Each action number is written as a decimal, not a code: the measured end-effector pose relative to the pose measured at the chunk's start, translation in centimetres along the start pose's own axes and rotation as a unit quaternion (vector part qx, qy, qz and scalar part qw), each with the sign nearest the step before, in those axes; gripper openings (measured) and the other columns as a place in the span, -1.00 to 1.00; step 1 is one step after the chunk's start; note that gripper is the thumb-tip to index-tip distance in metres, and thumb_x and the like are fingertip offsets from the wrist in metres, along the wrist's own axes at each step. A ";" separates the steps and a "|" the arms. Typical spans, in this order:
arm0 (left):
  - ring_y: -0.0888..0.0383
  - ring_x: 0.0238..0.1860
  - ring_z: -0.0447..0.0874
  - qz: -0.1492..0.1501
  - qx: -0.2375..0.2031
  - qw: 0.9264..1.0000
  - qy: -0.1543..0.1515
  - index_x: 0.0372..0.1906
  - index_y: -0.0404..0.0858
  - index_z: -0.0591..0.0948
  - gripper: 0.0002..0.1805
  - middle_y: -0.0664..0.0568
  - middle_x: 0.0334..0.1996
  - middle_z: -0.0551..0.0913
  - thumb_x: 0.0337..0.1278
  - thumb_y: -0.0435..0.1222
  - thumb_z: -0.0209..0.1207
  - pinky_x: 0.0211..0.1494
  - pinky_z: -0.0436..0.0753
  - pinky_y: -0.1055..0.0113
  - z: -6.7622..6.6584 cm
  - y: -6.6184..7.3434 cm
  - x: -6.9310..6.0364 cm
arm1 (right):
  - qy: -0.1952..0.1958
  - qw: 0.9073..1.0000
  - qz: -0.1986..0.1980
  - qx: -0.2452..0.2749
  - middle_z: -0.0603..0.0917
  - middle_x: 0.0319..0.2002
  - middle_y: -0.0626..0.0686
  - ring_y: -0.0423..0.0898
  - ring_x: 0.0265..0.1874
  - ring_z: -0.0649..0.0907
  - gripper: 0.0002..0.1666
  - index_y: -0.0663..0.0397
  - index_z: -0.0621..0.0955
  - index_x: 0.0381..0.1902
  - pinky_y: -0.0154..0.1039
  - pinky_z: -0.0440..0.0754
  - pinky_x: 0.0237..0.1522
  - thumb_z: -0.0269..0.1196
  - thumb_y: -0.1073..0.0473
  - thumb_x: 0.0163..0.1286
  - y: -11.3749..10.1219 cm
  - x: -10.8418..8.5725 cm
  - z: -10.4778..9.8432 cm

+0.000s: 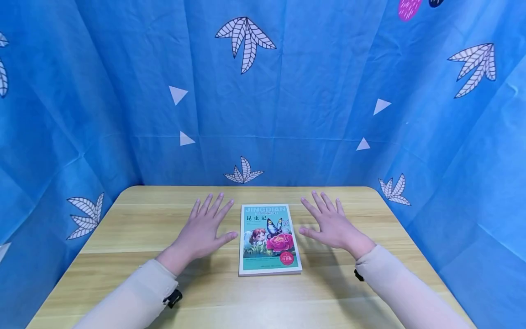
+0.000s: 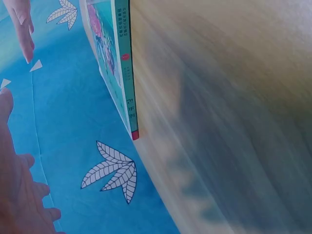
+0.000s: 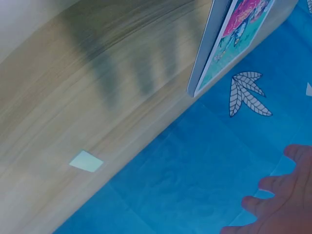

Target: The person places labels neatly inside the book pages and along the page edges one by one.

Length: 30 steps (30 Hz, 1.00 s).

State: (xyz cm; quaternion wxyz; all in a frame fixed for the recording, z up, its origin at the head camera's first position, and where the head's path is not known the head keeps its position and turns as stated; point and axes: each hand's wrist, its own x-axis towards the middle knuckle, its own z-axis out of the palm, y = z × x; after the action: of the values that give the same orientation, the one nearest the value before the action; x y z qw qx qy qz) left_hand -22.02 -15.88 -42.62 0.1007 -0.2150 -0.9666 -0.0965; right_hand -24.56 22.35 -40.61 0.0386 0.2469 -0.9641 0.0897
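Left hand [image 1: 202, 232] and right hand [image 1: 334, 227] hover over table [image 1: 205, 297], fingers spread wide, gripping nothing, flat book [image 1: 269, 242] between them.

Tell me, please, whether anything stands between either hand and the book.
Nothing visible does: the left hand and right hand flank the book, with only wooden tabletop showing in the gaps.
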 end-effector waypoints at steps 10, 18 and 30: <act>-0.23 0.58 -0.32 0.008 -0.006 1.000 -0.002 0.62 0.01 0.02 -0.02 -0.09 0.60 -0.15 0.27 0.44 -0.16 0.54 -0.33 -0.21 0.4 0.2 -0.3 | -0.001 1.000 -0.007 -0.006 -0.07 0.60 0.21 0.33 0.54 -0.06 0.04 -0.16 0.07 0.62 0.51 -0.20 0.39 0.11 -0.45 0.37 0.0 0.0 0.6; -0.23 0.57 -0.29 0.013 -0.006 1.000 -0.001 0.62 -0.04 0.06 -0.06 -0.11 0.60 -0.13 0.30 0.32 0.00 0.54 -0.27 -0.24 0.9 0.4 -0.7 | -0.008 1.000 -0.009 0.002 -0.11 0.60 0.20 0.30 0.55 -0.11 0.04 -0.15 0.07 0.62 0.47 -0.27 0.41 0.14 -0.42 0.37 -0.1 -0.1 1.2; -0.25 0.57 -0.25 0.022 -0.016 1.000 -0.003 0.62 -0.03 0.05 -0.05 -0.11 0.59 -0.11 0.30 0.38 -0.09 0.54 -0.20 -0.25 1.9 0.5 -1.0 | -0.009 1.000 -0.011 -0.001 -0.08 0.59 0.21 0.32 0.54 -0.06 0.02 -0.10 0.12 0.61 0.47 -0.23 0.41 0.16 -0.39 0.38 -0.4 -0.4 2.6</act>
State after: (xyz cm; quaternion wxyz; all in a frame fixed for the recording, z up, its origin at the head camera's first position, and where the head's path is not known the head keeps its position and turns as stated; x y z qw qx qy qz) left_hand -21.22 -15.43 -44.63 0.0969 -0.2382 -0.9602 -0.1092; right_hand -24.12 21.68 -43.12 0.0309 0.2587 -0.9616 0.0860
